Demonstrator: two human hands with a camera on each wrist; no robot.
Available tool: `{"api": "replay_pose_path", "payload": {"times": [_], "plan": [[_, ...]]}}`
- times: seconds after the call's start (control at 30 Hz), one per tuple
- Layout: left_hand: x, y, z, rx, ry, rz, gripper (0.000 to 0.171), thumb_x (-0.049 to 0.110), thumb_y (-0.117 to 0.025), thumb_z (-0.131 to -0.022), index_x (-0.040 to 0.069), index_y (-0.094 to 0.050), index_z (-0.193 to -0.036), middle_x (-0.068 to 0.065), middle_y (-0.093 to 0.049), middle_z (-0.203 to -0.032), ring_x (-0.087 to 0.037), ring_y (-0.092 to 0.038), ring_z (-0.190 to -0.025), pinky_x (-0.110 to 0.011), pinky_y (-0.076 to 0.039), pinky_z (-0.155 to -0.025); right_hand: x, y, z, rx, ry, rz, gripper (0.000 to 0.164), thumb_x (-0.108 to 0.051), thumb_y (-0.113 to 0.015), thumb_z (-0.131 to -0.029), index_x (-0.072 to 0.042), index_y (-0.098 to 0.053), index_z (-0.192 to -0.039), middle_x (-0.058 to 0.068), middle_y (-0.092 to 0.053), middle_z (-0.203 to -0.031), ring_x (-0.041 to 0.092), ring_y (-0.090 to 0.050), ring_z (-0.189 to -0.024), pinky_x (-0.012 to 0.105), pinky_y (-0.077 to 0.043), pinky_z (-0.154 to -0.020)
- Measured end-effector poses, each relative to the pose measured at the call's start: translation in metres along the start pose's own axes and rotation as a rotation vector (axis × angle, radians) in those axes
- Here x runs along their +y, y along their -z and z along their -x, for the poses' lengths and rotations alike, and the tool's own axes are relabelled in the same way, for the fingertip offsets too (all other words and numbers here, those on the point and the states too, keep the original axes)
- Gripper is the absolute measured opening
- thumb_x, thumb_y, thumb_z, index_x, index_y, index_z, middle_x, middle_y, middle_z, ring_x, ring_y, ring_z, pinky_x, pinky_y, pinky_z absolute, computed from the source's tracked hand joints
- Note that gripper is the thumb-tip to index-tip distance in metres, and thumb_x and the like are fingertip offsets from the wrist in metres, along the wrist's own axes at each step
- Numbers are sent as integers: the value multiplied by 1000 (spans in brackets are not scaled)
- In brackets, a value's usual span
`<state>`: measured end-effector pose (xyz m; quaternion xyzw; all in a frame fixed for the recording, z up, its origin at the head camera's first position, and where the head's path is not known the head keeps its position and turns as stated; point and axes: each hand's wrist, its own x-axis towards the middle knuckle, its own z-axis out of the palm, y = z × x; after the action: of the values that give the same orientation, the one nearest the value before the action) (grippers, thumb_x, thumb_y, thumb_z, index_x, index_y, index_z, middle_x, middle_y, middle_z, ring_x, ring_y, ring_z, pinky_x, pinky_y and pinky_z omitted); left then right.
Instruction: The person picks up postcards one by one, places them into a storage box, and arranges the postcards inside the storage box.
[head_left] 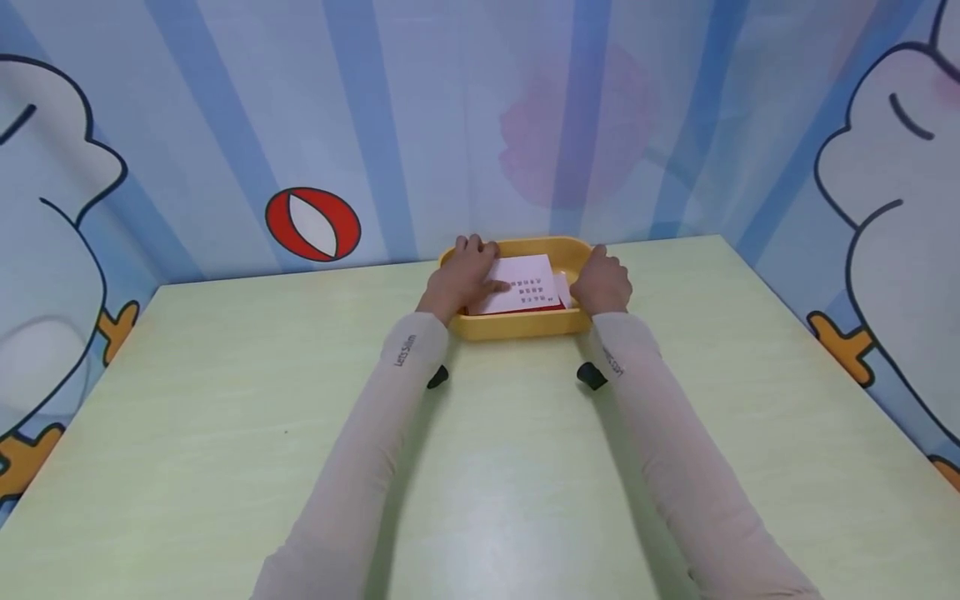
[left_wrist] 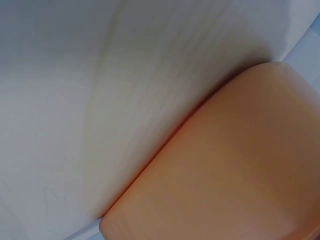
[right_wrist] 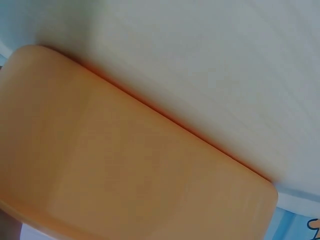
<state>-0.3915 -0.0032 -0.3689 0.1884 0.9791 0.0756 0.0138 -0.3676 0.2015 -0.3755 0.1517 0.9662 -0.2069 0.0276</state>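
A yellow plastic tray [head_left: 517, 327] with rounded corners stands at the back of the table. My left hand [head_left: 467, 279] grips its left end, fingers over the rim and thumb lying inside across a white card [head_left: 525, 271]. At the opposite end my right hand [head_left: 602, 282] holds the rim with curled fingers. Rows of small dark print run along the card, and a red edge [head_left: 525, 312] shows beneath it. Another white piece [head_left: 562, 289] lies beside it in the tray. Both wrist views show the tray's outer wall [left_wrist: 220, 160] close up against the tabletop.
The pale green-yellow table [head_left: 300, 400] meets a blue striped backdrop [head_left: 450, 125] just behind the tray. Cartoon-printed panels [head_left: 900, 208] stand along both sides. Small black pieces [head_left: 592, 376] show under the sleeves near each wrist.
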Motion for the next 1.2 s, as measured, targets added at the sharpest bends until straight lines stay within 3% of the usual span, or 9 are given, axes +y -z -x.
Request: {"api": "replay_pose_path", "payload": {"times": [0.57, 0.87, 1.2], "plan": [[2, -3, 1, -16, -40, -58, 54, 49, -59, -93, 19, -50, -136, -8, -44, -132, -23, -35, -117, -42, -46, -100, 1, 0, 1, 4, -4, -3, 59, -16, -60, -93, 0, -31, -142, 24, -51, -133, 38, -54, -119, 49, -49, -101], [-1, -8, 3, -33, -16, -40, 46, 49, -58, -93, 26, -55, -132, -4, -47, -133, -21, -37, -120, -45, -46, -103, 1, 0, 4, -27, 7, -4, 59, -18, -58, -93, 1, -30, -142, 25, -51, -131, 39, -54, -120, 50, -50, -99], [2, -8, 1, -46, -16, -70, 44, 49, -58, -93, 25, -58, -131, -3, -48, -134, -20, -35, -119, -44, -49, -100, 0, 6, 6, -34, 4, -12, 59, -17, -57, -94, 1, -29, -143, 25, -51, -132, 39, -53, -121, 50, -50, -99]]}}
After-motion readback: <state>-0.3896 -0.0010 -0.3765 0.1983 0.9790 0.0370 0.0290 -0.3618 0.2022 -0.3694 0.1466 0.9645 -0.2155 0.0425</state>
